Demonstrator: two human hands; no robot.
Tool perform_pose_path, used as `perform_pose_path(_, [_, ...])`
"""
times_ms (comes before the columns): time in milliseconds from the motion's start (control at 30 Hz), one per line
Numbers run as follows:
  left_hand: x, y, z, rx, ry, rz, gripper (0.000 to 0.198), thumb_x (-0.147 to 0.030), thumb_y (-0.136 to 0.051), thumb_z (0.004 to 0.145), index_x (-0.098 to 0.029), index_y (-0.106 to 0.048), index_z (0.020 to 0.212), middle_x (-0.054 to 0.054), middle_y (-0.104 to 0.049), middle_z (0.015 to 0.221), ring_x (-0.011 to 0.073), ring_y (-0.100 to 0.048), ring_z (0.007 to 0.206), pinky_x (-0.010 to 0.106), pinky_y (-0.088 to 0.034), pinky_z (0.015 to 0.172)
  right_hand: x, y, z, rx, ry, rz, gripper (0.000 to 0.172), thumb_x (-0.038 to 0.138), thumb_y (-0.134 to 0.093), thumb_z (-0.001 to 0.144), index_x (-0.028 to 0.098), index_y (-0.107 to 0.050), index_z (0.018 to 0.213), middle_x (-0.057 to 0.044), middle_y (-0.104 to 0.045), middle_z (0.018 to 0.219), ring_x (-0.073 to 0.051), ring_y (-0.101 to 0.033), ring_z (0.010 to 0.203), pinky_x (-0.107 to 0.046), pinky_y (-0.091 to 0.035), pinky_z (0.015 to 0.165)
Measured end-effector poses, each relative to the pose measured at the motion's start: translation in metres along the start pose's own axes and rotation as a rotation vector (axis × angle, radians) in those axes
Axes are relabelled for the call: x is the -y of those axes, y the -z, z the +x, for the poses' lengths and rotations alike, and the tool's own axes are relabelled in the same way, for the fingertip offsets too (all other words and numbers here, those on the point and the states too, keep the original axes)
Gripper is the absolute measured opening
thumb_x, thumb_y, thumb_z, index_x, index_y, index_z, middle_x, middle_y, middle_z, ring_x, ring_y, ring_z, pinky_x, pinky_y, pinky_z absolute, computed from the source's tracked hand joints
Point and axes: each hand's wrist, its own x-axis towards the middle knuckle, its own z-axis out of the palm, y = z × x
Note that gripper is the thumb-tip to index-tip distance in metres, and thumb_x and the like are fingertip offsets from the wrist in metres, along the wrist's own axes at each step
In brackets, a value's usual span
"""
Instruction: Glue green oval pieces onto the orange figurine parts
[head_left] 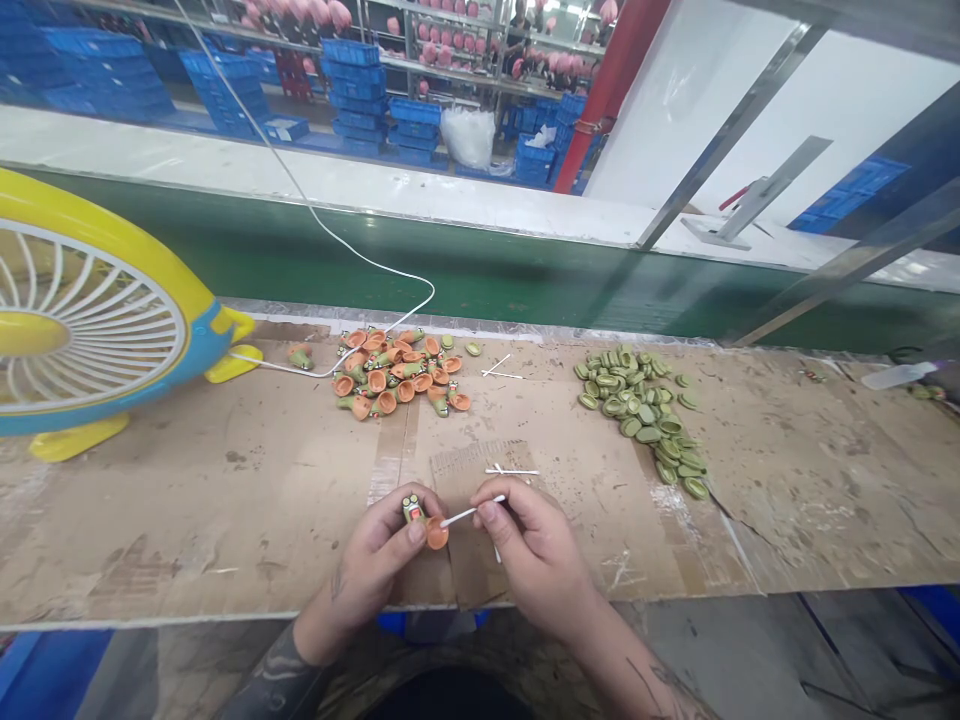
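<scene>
Head view: the L hand has its fingers closed round a small green figurine, which sits just above the near edge of the cardboard-covered tabletop, in front of the person. Its orange cup projects past the thumb, hollow side showing. The R hand has thumb and fingers pinched on a cotton swab, one tip at the cup's rim; can't tell if it's touching or just short of it. Another white tip shows below the R hand; can't tell if it's held or lying on the cardboard.

Handling, est.: figurine looks light and stiff, prob. hard plastic or resin, w/ a smooth finish that may slip a bit. Thin cup wall is prob. the fragile bit, so best hold is the green body, thumb in front, fingers behind, w/ the cup left free. Swab is v. light, w/ a thin stick that may bend and a soft tip; best pinched along the stick, clear of the cotton.

Farther back: a heap of similar orange-and-green pcs on the L, green oval pcs on the R, loose swabs between.
</scene>
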Motion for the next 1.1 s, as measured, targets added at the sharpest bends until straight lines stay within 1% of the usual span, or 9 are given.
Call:
perform_pose_path(500, [0.008, 0.006, -0.003, 0.010, 0.008, -0.085, 0.047, -0.062, -0.064, 0.091, -0.016, -0.065, 0.084, 0.002, -0.059, 0.075, 0.0172, -0.047, 0.070, 0.028, -0.035, 0.066, 0.009, 0.001, 0.001, 0.105, 0.288, -0.007, 0.018, 0.016, -0.051, 0.104, 0.024, -0.066, 0.098, 0.001, -0.069, 0.086, -0.012, -0.064, 0.081, -0.024, -0.047, 0.077])
perform_pose_path(567, [0.006, 0.005, -0.002, 0.010, 0.016, -0.093, 0.047, -0.063, -0.064, 0.090, -0.016, -0.065, 0.085, 0.002, -0.059, 0.075, 0.0171, -0.047, 0.069, 0.028, -0.036, 0.066, 0.007, 0.006, -0.002, 0.075, 0.232, 0.045, 0.016, 0.019, -0.052, 0.104, 0.024, -0.067, 0.100, 0.001, -0.070, 0.087, -0.013, -0.065, 0.082, -0.025, -0.049, 0.078])
perform_pose_path(633, [0.004, 0.003, -0.001, -0.011, 0.012, -0.107, 0.045, -0.061, -0.065, 0.090, -0.016, -0.066, 0.085, 0.002, -0.059, 0.076, 0.0175, -0.048, 0.070, 0.028, -0.037, 0.067, 0.001, 0.014, -0.006, -0.024, 0.132, 0.081, 0.014, 0.024, -0.053, 0.105, 0.025, -0.067, 0.101, 0.000, -0.070, 0.087, -0.014, -0.066, 0.082, -0.025, -0.050, 0.077])
perform_pose_path(767, [0.003, 0.001, 0.000, -0.077, -0.008, -0.120, 0.042, -0.059, -0.068, 0.090, -0.017, -0.067, 0.087, 0.003, -0.059, 0.078, 0.0186, -0.048, 0.074, 0.028, -0.037, 0.068, -0.014, 0.033, -0.010, -0.249, 0.013, -0.109, 0.016, 0.030, -0.056, 0.103, 0.023, -0.068, 0.096, -0.001, -0.069, 0.081, -0.016, -0.064, 0.075, -0.025, -0.049, 0.070])
perform_pose_path(800, [0.004, 0.002, -0.001, -0.086, -0.006, -0.115, 0.041, -0.058, -0.068, 0.089, -0.017, -0.068, 0.088, 0.003, -0.059, 0.079, 0.0188, -0.048, 0.075, 0.028, -0.038, 0.069, -0.016, 0.037, -0.009, -0.258, 0.009, -0.172, 0.018, 0.030, -0.055, 0.103, 0.022, -0.068, 0.094, -0.001, -0.069, 0.080, -0.016, -0.064, 0.075, -0.025, -0.049, 0.070])
perform_pose_path(867, [0.006, 0.003, -0.001, -0.092, 0.000, -0.100, 0.040, -0.058, -0.068, 0.090, -0.018, -0.068, 0.089, 0.003, -0.059, 0.081, 0.0195, -0.049, 0.077, 0.028, -0.039, 0.071, -0.018, 0.043, -0.009, -0.181, 0.007, -0.266, 0.020, 0.032, -0.054, 0.102, 0.022, -0.070, 0.096, -0.002, -0.071, 0.085, -0.017, -0.066, 0.080, -0.026, -0.050, 0.074])
perform_pose_path(967, [0.009, 0.006, -0.003, -0.102, 0.011, -0.078, 0.037, -0.056, -0.067, 0.091, -0.019, -0.068, 0.090, 0.004, -0.059, 0.084, 0.0211, -0.050, 0.081, 0.029, -0.040, 0.074, -0.021, 0.059, -0.007, -0.048, -0.049, -0.433, 0.028, 0.040, -0.054, 0.101, 0.023, -0.070, 0.116, -0.003, -0.074, 0.100, -0.018, -0.068, 0.089, -0.027, -0.053, 0.080])
perform_pose_path(1033, [0.011, 0.008, -0.003, -0.109, 0.016, -0.067, 0.035, -0.055, -0.066, 0.093, -0.020, -0.067, 0.090, 0.004, -0.059, 0.085, 0.0219, -0.050, 0.083, 0.029, -0.041, 0.076, -0.029, 0.079, -0.002, -0.121, -0.142, -0.600, 0.037, 0.044, -0.049, 0.102, 0.022, -0.067, 0.126, -0.005, -0.073, 0.104, -0.019, -0.068, 0.089, -0.030, -0.054, 0.080])
perform_pose_path(1100, [0.011, 0.009, -0.002, -0.099, 0.016, -0.054, 0.035, -0.055, -0.064, 0.093, -0.020, -0.067, 0.090, 0.004, -0.059, 0.085, 0.0223, -0.050, 0.084, 0.029, -0.042, 0.076, -0.041, 0.104, 0.007, -0.279, -0.228, -0.742, 0.040, 0.041, -0.045, 0.102, 0.017, -0.065, 0.128, -0.010, -0.071, 0.107, -0.024, -0.067, 0.092, -0.037, -0.053, 0.083])
